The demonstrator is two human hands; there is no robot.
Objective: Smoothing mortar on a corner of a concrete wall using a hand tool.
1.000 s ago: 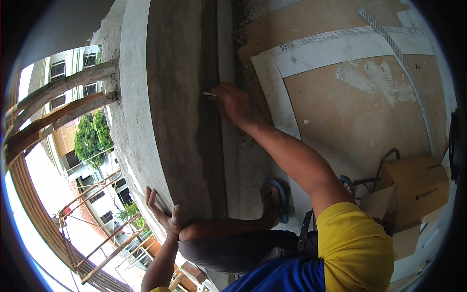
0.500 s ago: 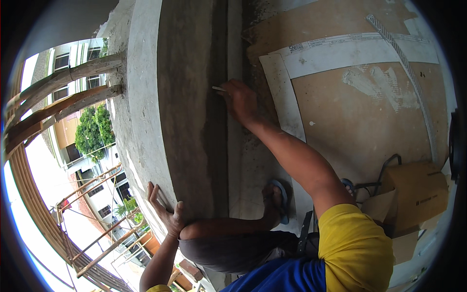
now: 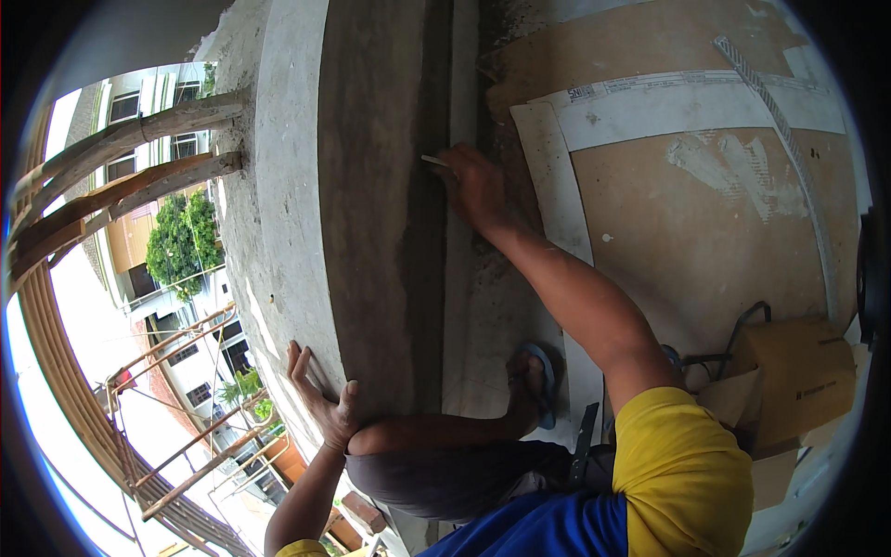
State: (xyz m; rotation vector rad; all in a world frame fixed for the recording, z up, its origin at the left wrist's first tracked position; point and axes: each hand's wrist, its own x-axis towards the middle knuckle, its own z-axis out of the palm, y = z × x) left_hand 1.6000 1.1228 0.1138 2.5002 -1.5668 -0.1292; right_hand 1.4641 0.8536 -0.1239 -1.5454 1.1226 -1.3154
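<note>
My right hand [image 3: 478, 190] is closed around a thin, pale, flat-edged tool [image 3: 433, 160], most of it hidden in the fingers. Its tip reaches the darker, damp-looking strip along a grey cement wall face [image 3: 371, 232]. With its fingers apart, my left hand [image 3: 325, 404] rests on the pale concrete ledge [image 3: 292, 186] beside my bent knee. The thumb lies over the ledge's edge.
Stained brown boards [image 3: 668, 213] joined by white strips cover the right side, crossed by a ribbed grey strip [image 3: 775, 111]. A cardboard box [image 3: 803, 381] stands at lower right. Beyond the ledge are wooden poles [image 3: 167, 190], scaffolding [image 3: 176, 408] and an open drop toward buildings.
The whole view has shifted slightly. My right hand keeps its grip on the pale tool at about the same spot on the wall, and my left hand stays on the ledge.
</note>
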